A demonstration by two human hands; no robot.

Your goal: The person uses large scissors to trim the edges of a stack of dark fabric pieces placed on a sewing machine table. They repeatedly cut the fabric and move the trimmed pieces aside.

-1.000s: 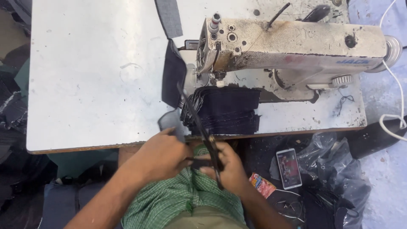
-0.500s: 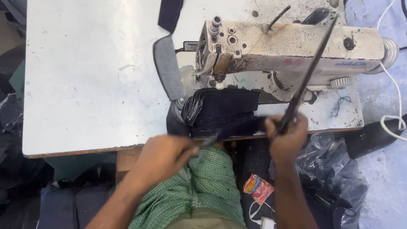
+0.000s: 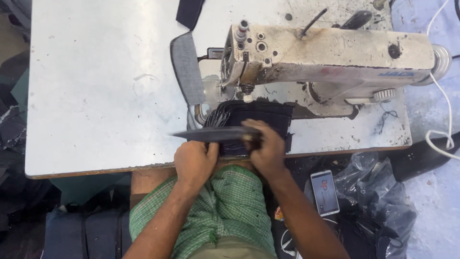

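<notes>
A worn white sewing machine [image 3: 330,57] stands on a pale grey table [image 3: 96,96]. In front of its needle lies a stack of dark navy fabric pieces [image 3: 261,117]. My left hand [image 3: 194,160] and my right hand [image 3: 266,146] hold a long dark strip of fabric [image 3: 211,134] flat and level across the near edge of the stack. The left hand pinches it near its left part, the right hand presses on its right end. A grey strip of fabric [image 3: 188,69] runs up the table to the left of the machine.
A phone [image 3: 325,193] with a lit screen lies on the floor at my right, beside black plastic bags [image 3: 383,201]. A white cable [image 3: 443,115] hangs at the right. Dark bags [image 3: 72,232] sit under the table's left side. Green checked cloth covers my lap.
My right hand, which held the long strip up and out to the right, has swung it down. Both hands now hold it level over the fabric stack at the table's near edge.
</notes>
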